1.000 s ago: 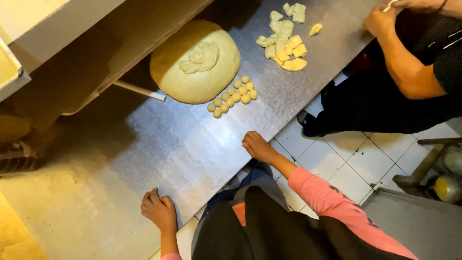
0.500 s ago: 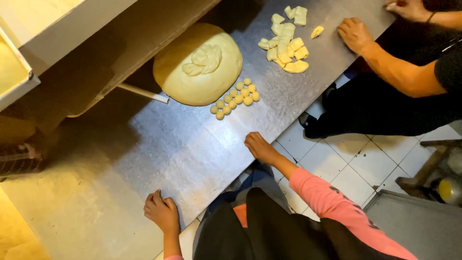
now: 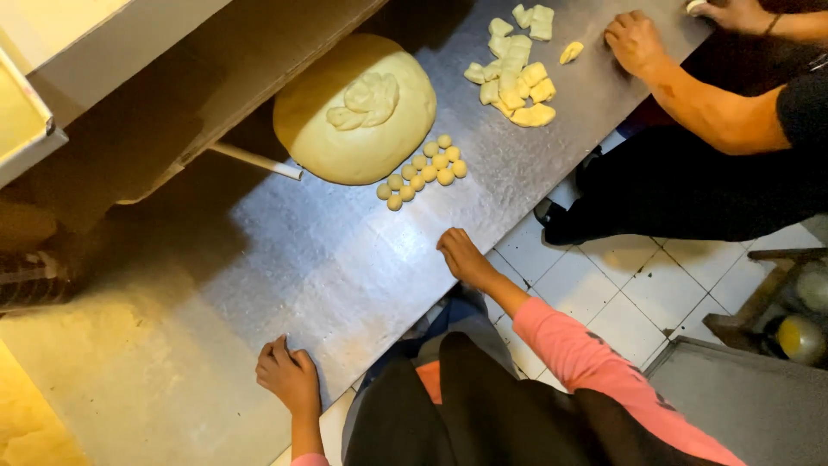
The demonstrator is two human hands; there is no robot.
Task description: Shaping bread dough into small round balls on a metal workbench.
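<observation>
My left hand [image 3: 289, 376] rests on the near edge of a steel table [image 3: 285, 267], fingers curled, holding nothing. My right hand [image 3: 464, 256] lies cupped on the table edge farther right, its pink sleeve trailing back; I cannot tell if anything is under it. Beyond it lie several small dough balls [image 3: 423, 171] in rows beside a large round dough mass [image 3: 355, 110] with a scrap of dough on top. Farther right sits a heap of cut dough pieces [image 3: 516, 76]. A co-worker's hand [image 3: 635, 40] presses on the table next to that heap.
A thin white rod [image 3: 254, 160] pokes out from under the large dough. A shelf or box edge [image 3: 112, 52] overhangs the table's far left. White floor tiles [image 3: 604, 285] lie to the right of the table, with a grey tray [image 3: 742, 406] and a stool there.
The co-worker's hand has come down from the top right corner onto the table next to the cut pieces. My two hands have barely moved.
</observation>
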